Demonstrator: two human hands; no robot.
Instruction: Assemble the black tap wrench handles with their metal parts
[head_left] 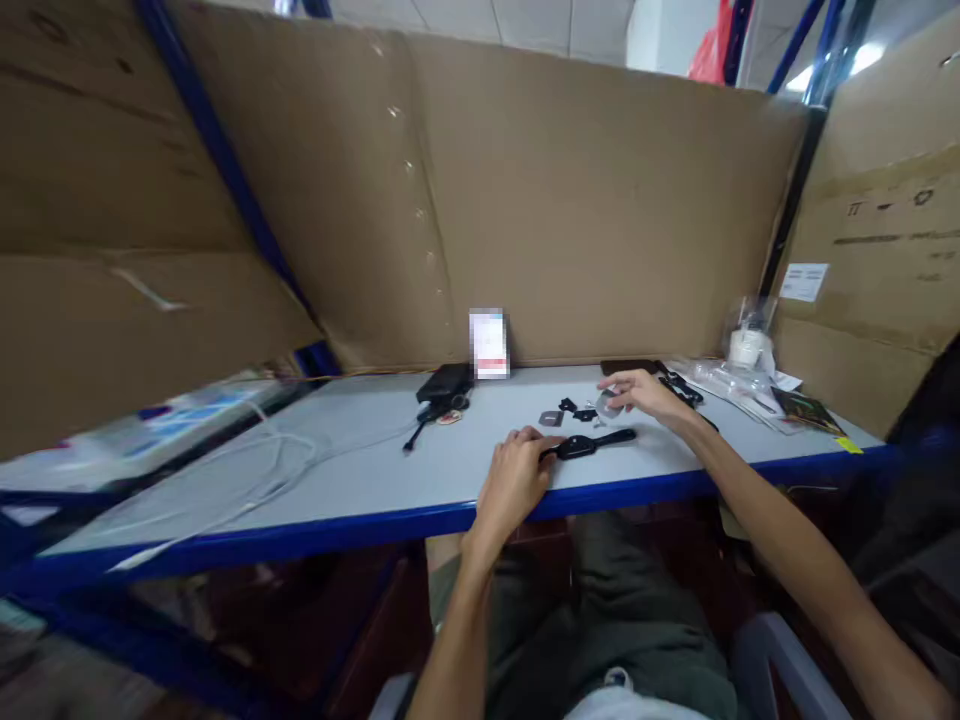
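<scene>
On the table lies a black watch-like band (581, 447) with a wide middle and a narrow strap running to the right. My left hand (516, 475) is closed around the band's left end near the front edge. Farther back, my right hand (641, 392) reaches in from the right, thumb and fingers at a small translucent grey piece (606, 404) that they partly cover. Just left of it rests a flat grey piece with a slot (551, 418). Small black parts (583, 414) lie between the two grey pieces.
A lit phone-like screen (490, 345) leans against the cardboard back wall (600, 220). Left of it are a black box (445, 382) and a short black cable (420, 430). White cables (281, 480) cross the left side. Plastic bags (720, 380) and a white roll (748, 347) stand right.
</scene>
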